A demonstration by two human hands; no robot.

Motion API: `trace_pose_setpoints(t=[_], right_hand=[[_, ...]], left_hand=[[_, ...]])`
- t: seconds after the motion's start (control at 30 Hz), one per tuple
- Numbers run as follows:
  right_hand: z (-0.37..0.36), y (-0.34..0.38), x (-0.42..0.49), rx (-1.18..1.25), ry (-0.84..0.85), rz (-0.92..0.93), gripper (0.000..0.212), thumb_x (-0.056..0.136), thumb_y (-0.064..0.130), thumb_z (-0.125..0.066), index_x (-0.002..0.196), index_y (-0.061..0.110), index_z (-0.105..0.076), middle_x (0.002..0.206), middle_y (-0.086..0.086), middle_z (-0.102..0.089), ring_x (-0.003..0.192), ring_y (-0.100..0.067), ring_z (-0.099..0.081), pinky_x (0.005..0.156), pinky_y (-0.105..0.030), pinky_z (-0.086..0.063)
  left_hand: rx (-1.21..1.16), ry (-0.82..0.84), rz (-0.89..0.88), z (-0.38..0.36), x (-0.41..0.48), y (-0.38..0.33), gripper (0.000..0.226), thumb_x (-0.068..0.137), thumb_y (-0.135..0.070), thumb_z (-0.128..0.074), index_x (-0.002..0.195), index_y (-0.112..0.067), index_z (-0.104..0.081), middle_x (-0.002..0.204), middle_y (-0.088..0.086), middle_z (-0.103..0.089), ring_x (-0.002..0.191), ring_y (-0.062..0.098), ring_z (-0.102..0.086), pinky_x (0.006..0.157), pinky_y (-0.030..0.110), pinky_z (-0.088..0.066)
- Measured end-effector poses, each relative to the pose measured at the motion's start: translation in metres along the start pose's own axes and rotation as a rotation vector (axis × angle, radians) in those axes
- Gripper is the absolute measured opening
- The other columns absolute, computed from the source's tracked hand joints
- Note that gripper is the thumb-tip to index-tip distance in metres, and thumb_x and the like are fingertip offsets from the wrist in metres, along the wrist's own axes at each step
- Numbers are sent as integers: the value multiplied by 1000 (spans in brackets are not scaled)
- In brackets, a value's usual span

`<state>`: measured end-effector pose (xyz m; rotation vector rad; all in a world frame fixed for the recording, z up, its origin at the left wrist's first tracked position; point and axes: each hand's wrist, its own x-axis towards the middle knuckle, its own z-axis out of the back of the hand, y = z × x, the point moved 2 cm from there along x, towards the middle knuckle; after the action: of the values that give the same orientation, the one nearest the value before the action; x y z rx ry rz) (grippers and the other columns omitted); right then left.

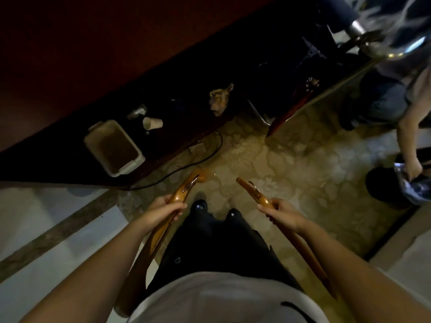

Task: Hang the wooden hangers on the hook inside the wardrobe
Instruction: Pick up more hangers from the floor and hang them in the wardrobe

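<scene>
The person wears a pale, whitish T-shirt (221,297) with a dark curved mark (291,306) near its right side (too blurred to read). Below it are black trousers (217,243), one leg bearing a small outlined emblem (177,260). The dark shoes (200,205) each carry a tiny white star on the toe. Both forearms (112,259) are bare down to the left hand (163,210) and right hand (282,215).

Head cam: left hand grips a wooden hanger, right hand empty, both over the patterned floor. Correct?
Not quite. The right hand is not empty: it grips a second wooden hanger. The rest holds in the head view: the left hand grips the first wooden hanger, and both are over the patterned floor.
</scene>
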<state>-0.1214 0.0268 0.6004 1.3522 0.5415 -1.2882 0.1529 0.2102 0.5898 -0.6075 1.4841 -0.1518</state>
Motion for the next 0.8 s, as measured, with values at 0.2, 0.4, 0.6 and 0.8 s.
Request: trace_pose_setpoints(t=[0.2,0.4,0.6,0.8], right_hand=[[7,35,-13,24,99,37,32,91,48,-45,96,19,-58,72,-5,-58,63,-16,-55,65,-26,-49],[17,65,-5,-106,150,64,41,91,49,-42,98,10,-55,75,-6,-55,66,-16,-53,62,-26,-46],[38,80,9,-342,235,106,46,86,58,-44,99,15,-53,79,-6,-54,68,-16,-51,64,-28,-45],[63,90,10,-497,335,160,48,89,48,-45,116,9,-50,84,-9,-53,75,-20,-50,66,-27,-44]], left_hand=[[-148,-103,-21,4,-38,25,18,85,-19,-63,101,-12,-62,78,6,-63,67,15,-58,64,23,-49],[-282,-238,-68,-8,-62,40,21,84,-22,-63,100,-8,-62,79,6,-66,63,12,-60,57,18,-49],[-553,-478,-72,-51,-82,56,23,85,-25,-63,99,-7,-63,90,19,-65,69,20,-61,57,22,-48],[-692,-735,-27,-128,-98,73,33,77,-39,-71,94,-10,-69,74,8,-66,67,20,-62,64,26,-51]])
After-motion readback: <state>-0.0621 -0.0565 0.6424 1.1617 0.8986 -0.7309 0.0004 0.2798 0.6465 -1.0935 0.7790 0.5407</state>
